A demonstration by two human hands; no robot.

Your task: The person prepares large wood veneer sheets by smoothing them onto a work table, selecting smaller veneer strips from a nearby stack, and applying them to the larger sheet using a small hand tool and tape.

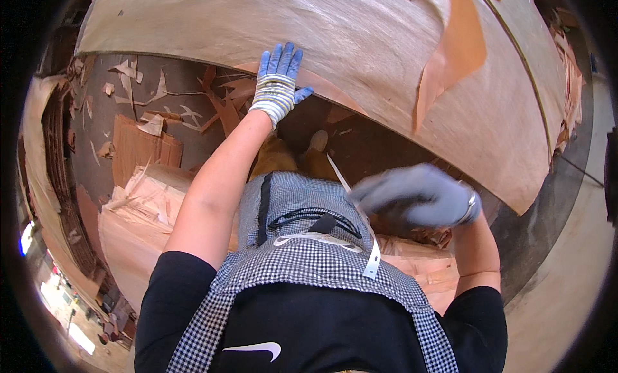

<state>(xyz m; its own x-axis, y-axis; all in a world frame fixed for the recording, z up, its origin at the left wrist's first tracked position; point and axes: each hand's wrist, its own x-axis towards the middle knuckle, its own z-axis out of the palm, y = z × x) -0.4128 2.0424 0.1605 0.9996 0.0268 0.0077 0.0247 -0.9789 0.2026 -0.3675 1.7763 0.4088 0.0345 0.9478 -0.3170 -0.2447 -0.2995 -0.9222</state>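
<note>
My left hand point(282, 80), in a striped glove with blue fingers, lies palm down on the near edge of a large pale wood veneer sheet point(328, 39). Its fingers are stretched out and the thumb stands apart. Under and beside that hand, a reddish veneer patch point(333, 90) lies along the sheet's edge. My right hand point(420, 199), in a grey glove, is blurred in front of my apron. Its fingertips are on a narrow white strip with punched holes point(372, 264), both ends of which are free. Blur hides the exact grip.
An orange-brown veneer piece point(454, 54) lies on the sheet's right part, near a long dark slit point(519, 59). Torn scraps point(128, 71) litter the dark floor at left. Stacked veneer point(145, 242) lies beside me at left. A person point(111, 327) is far off at lower left.
</note>
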